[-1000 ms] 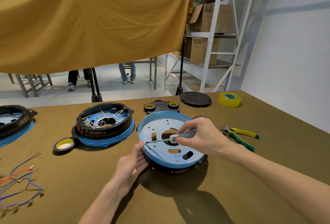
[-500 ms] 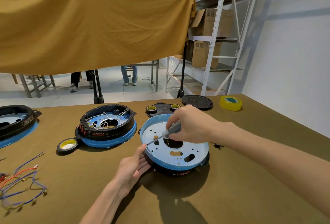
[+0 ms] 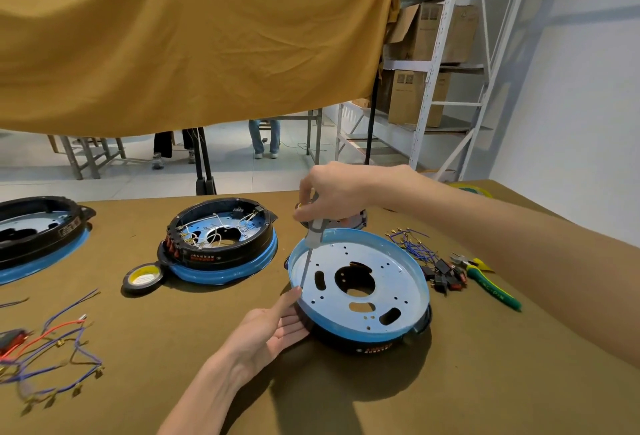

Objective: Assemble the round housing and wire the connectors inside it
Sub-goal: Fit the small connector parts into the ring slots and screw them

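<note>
Screwdriver [image 3: 313,237], grey-handled, near upright, pinched at the handle top by the right hand [image 3: 332,193]; forearm reaches in from the table's right edge, wrist bent downward. Shaft tip meets the left inner edge of the blue base plate [image 3: 398,282]. Round housing [image 3: 374,344], black, plate side up, sits mid-table towards the near edge. Left hand [image 3: 270,330], palm up, fingers straight, steadies the housing's left rim, one fingertip touching the plate edge beside the shaft. Half a second ago the screwdriver lay slanted low across the plate; now it stands steep, the right hand raised. Left hand unchanged. Second housing [image 3: 221,244], wired, lies towards the far edge, a tape roll [image 3: 143,277] beside it. Connector wires [image 3: 412,244] and pliers [image 3: 491,284] lie right of the plate.
</note>
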The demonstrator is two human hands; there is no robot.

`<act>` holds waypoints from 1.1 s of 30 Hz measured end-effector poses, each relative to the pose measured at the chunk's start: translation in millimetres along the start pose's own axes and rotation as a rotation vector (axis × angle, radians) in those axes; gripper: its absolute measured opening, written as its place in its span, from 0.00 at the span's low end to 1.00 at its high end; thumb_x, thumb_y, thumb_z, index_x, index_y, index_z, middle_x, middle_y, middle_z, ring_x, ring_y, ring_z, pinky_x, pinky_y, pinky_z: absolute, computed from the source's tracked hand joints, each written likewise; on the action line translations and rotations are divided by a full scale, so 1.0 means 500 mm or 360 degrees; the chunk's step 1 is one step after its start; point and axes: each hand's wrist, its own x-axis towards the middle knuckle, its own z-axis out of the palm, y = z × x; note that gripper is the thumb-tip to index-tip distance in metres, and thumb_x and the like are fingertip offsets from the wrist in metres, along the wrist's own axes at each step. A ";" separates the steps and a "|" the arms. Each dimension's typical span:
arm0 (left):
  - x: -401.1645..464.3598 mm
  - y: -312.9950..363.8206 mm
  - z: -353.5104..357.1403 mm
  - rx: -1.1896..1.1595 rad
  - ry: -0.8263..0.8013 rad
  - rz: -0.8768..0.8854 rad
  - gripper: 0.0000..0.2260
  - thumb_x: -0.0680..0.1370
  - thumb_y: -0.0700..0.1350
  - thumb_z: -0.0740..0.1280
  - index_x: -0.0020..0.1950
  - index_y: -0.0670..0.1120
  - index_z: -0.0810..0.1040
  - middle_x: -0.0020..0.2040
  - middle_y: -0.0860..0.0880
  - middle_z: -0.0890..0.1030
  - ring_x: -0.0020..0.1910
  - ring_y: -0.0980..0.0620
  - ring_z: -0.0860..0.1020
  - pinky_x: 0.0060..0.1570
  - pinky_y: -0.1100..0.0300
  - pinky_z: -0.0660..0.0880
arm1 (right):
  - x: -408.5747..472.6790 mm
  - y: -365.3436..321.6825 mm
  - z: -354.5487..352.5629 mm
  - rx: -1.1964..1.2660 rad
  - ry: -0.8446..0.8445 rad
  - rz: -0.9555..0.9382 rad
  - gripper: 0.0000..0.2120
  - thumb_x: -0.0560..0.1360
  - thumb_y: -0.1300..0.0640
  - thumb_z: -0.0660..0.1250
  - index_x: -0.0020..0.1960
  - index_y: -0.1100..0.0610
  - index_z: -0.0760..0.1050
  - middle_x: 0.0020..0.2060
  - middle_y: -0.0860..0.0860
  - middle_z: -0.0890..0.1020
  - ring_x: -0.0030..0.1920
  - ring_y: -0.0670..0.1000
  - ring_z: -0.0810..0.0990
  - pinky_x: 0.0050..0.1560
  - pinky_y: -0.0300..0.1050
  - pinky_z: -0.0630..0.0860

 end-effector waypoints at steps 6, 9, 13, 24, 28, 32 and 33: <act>0.008 -0.003 -0.004 0.0032 -0.0016 -0.0014 0.34 0.59 0.57 0.84 0.55 0.41 0.75 0.56 0.39 0.83 0.54 0.41 0.84 0.49 0.51 0.84 | -0.004 -0.004 -0.005 0.0099 0.0044 -0.0072 0.19 0.78 0.50 0.70 0.63 0.56 0.69 0.40 0.54 0.84 0.32 0.50 0.85 0.27 0.46 0.79; 0.008 -0.004 -0.004 0.0034 -0.0027 -0.0002 0.33 0.60 0.57 0.84 0.54 0.41 0.75 0.54 0.40 0.84 0.51 0.43 0.86 0.47 0.52 0.84 | -0.001 -0.010 0.000 -0.0127 0.0131 -0.0053 0.24 0.80 0.41 0.66 0.65 0.58 0.70 0.43 0.54 0.84 0.40 0.54 0.85 0.35 0.49 0.83; 0.003 -0.005 -0.001 0.0051 -0.0028 0.0033 0.34 0.60 0.57 0.84 0.55 0.41 0.75 0.54 0.40 0.84 0.49 0.45 0.87 0.47 0.53 0.84 | -0.016 -0.007 -0.023 0.0365 -0.0171 -0.0059 0.23 0.78 0.55 0.71 0.67 0.53 0.63 0.42 0.54 0.84 0.30 0.49 0.84 0.28 0.40 0.78; -0.003 -0.003 0.011 0.0126 0.0051 0.0041 0.35 0.59 0.59 0.81 0.55 0.40 0.75 0.55 0.38 0.83 0.52 0.42 0.85 0.46 0.53 0.84 | -0.019 0.002 -0.006 0.0052 0.0030 -0.0015 0.17 0.82 0.47 0.63 0.62 0.61 0.71 0.40 0.57 0.86 0.32 0.53 0.85 0.33 0.48 0.84; 0.001 -0.007 0.006 0.0137 0.0044 0.0043 0.35 0.59 0.60 0.82 0.56 0.41 0.75 0.56 0.39 0.83 0.51 0.43 0.86 0.46 0.53 0.84 | -0.022 0.001 -0.015 0.0349 -0.0175 -0.0046 0.22 0.78 0.54 0.69 0.66 0.54 0.63 0.42 0.56 0.84 0.31 0.50 0.82 0.29 0.41 0.79; 0.003 -0.006 0.008 0.0149 0.0100 0.0039 0.36 0.57 0.60 0.82 0.54 0.41 0.75 0.53 0.39 0.84 0.46 0.45 0.87 0.42 0.53 0.83 | -0.016 -0.006 -0.008 0.0158 -0.0011 -0.0031 0.19 0.81 0.48 0.65 0.63 0.61 0.67 0.37 0.57 0.86 0.26 0.52 0.81 0.25 0.40 0.76; 0.003 -0.005 0.008 0.0138 0.0098 0.0037 0.36 0.57 0.60 0.83 0.54 0.40 0.75 0.53 0.39 0.84 0.45 0.45 0.87 0.42 0.53 0.83 | -0.017 -0.008 -0.007 0.0153 -0.0019 -0.0034 0.20 0.81 0.47 0.65 0.63 0.60 0.66 0.38 0.57 0.86 0.26 0.51 0.81 0.26 0.40 0.76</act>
